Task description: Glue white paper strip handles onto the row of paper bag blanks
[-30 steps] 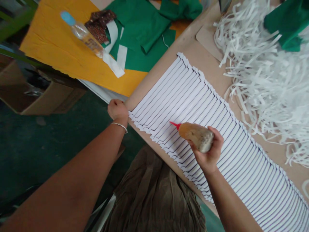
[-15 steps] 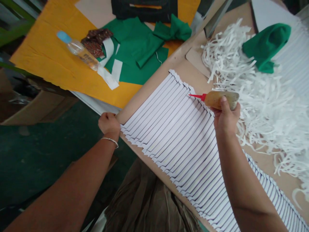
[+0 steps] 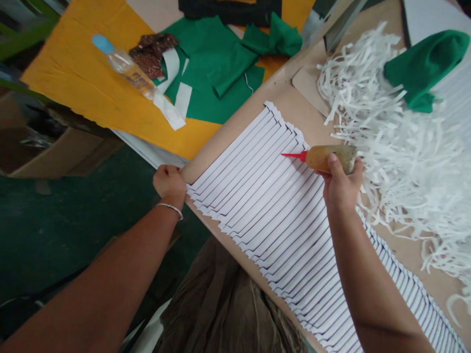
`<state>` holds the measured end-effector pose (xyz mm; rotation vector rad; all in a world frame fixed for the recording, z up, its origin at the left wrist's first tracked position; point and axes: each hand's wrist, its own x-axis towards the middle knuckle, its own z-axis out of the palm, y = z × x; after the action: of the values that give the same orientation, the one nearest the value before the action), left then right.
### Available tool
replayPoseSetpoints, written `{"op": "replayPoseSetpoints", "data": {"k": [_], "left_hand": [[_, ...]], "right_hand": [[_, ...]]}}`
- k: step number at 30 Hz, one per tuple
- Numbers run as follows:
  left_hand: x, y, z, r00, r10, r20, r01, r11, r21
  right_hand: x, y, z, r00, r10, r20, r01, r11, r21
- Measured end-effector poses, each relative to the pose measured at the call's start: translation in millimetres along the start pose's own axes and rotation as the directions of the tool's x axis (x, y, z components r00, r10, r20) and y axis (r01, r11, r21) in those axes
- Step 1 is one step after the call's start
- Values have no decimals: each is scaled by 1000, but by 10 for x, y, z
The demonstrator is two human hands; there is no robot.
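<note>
A glue bottle (image 3: 326,158) with a yellowish-brown body and a red nozzle lies in my right hand (image 3: 340,184), fingers closed around it. Its nozzle points left, over a row of overlapping white strips (image 3: 253,181) with dark edges. These strips fan across the brown-covered table (image 3: 209,157). My left hand (image 3: 169,181), with a bangle on the wrist, is closed at the table's near left corner, beside the end of the strips. What its fingers grip, if anything, is hidden.
A heap of white cut strips (image 3: 390,157) spreads at right, with a green cloth piece (image 3: 423,66) on it. Across on a yellow surface (image 3: 73,73) lie green fabric (image 3: 217,63), a brown patterned cloth (image 3: 150,54) and a blue-capped bottle (image 3: 127,68). A cardboard box (image 3: 62,152) stands left.
My right hand has brought the glue bottle slightly left and down over the strips, nearer the middle. My left hand stays at the corner. The whole view has shifted slightly.
</note>
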<state>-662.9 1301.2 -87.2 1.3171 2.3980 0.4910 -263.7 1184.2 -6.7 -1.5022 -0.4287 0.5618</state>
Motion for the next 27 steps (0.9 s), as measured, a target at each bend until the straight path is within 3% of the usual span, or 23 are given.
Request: {"op": "replayPoseSetpoints", "data": {"k": [17, 27], "left_hand": [[17, -47, 58, 999, 29, -19, -30, 999, -30], [2, -38, 54, 1000, 24, -18, -25, 998, -53]], "right_hand": [[-1146, 191, -127, 988, 88, 127, -54, 968, -244], [-1709, 21, -70, 967, 165, 196, -67, 901, -429]]}}
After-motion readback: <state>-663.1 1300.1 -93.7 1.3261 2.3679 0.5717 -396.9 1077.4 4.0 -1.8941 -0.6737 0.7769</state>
